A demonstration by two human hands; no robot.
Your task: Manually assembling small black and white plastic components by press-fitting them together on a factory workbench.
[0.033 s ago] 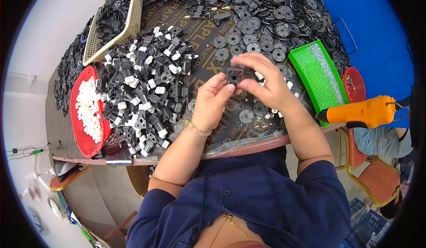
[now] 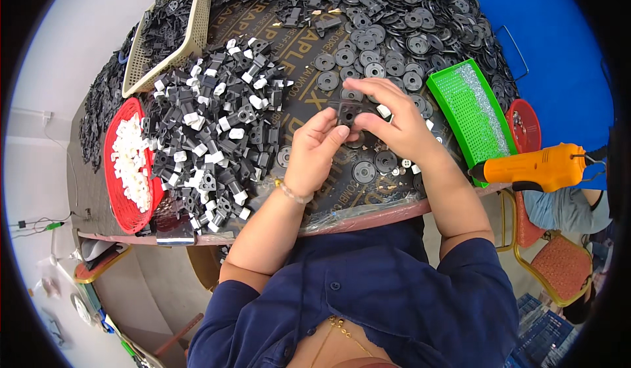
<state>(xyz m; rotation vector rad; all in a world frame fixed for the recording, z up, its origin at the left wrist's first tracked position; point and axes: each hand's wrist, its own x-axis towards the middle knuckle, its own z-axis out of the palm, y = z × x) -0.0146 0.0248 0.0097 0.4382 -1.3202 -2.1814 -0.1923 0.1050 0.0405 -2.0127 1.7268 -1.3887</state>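
My left hand (image 2: pixel 314 146) pinches a small black square plastic bracket (image 2: pixel 348 112) between thumb and fingers, just in front of my body. It has a round hole in its middle. My right hand (image 2: pixel 394 121) arches over the bracket's right side, index finger and thumb spread apart, the thumb tip close to the bracket. Whether the thumb touches it I cannot tell. A white block (image 2: pixel 383 110) shows between finger and thumb; held or lying, I cannot tell. Black discs (image 2: pixel 363 172) and small white pieces (image 2: pixel 406 163) lie on the table below my hands.
Left is a pile of black-and-white assembled parts (image 2: pixel 220 128), beside a red basket (image 2: pixel 156 200) of white pieces. A beige basket (image 2: pixel 197 29) holds black parts. Black discs heap (image 2: pixel 420 23) at the back. Right are a green tray (image 2: pixel 453 115) of screws, a red bowl (image 2: pixel 534 131) and an orange power screwdriver (image 2: pixel 539 167).
Both hands stay nearly in place. The bracket and my right hand have shifted very slightly.
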